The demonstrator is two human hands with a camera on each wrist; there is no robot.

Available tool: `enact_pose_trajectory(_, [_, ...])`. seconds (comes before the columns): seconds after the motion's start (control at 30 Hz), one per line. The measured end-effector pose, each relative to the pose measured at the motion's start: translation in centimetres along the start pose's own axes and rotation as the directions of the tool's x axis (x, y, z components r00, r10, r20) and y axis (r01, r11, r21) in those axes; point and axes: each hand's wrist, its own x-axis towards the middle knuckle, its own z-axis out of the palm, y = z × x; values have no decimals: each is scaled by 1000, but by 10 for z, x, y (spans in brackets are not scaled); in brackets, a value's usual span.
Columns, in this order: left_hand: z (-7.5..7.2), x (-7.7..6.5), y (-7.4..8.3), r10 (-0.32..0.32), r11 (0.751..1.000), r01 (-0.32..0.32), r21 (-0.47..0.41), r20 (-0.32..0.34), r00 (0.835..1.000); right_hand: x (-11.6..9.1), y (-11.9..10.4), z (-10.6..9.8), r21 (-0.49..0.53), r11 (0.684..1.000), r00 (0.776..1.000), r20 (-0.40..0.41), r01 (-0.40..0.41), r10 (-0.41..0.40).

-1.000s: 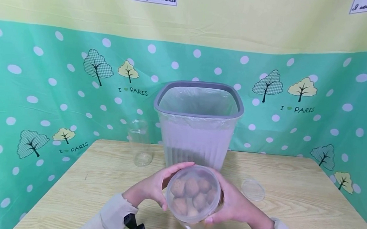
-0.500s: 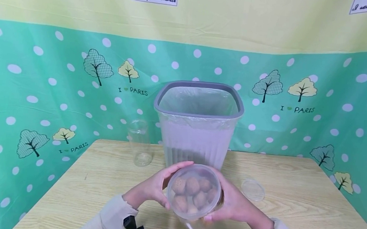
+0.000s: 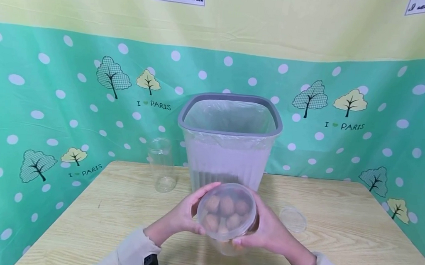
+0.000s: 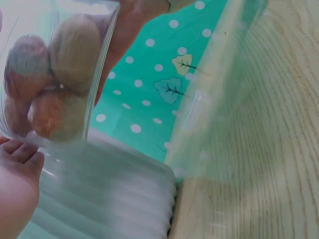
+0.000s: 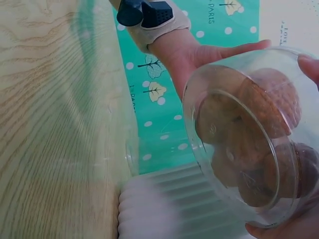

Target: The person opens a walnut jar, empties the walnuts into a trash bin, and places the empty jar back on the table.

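Note:
A clear plastic jar (image 3: 226, 246) with a translucent lid (image 3: 226, 210) is held between both hands in front of the bin. Several brown, round, walnut-like things (image 4: 75, 50) lie inside, and their rough, pitted skin shows in the right wrist view. My left hand (image 3: 185, 209) grips the jar's left side, thumb towards me and fingers round the far side. From the right, my right hand (image 3: 270, 230) holds it the same way. The jar is tilted, its lid facing me and its base (image 5: 239, 144) showing in the right wrist view.
A ribbed bin (image 3: 229, 158) with a grey rim and plastic liner stands behind the jar. To its left is a tall clear jar (image 3: 162, 166) without a lid. A round clear lid (image 3: 293, 219) lies on the wooden table (image 3: 340, 225) at right. A patterned curtain (image 3: 52, 74) hangs behind.
Both hands have raised the jar slightly and moved it away from me, towards the bin. The bin, the tall jar and the loose lid have stayed put.

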Motion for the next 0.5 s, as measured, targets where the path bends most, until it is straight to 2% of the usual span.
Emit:
enact_pose_trajectory(0.17, [6, -1, 1, -35, 999, 36, 12, -85, 996, 1, 1, 1, -42, 999, 999, -46, -13, 11])
enact_pose_trajectory(0.33, [13, -3, 4, -98, 994, 104, 25, -166, 981, 2, 3, 2, -58, 998, 997, -70, -24, 20])
enact_pose_trajectory(0.5, [18, -4, 4, -94, 994, 106, 41, -224, 970, 1, 3, 3, -70, 997, 995, -90, -42, 36])
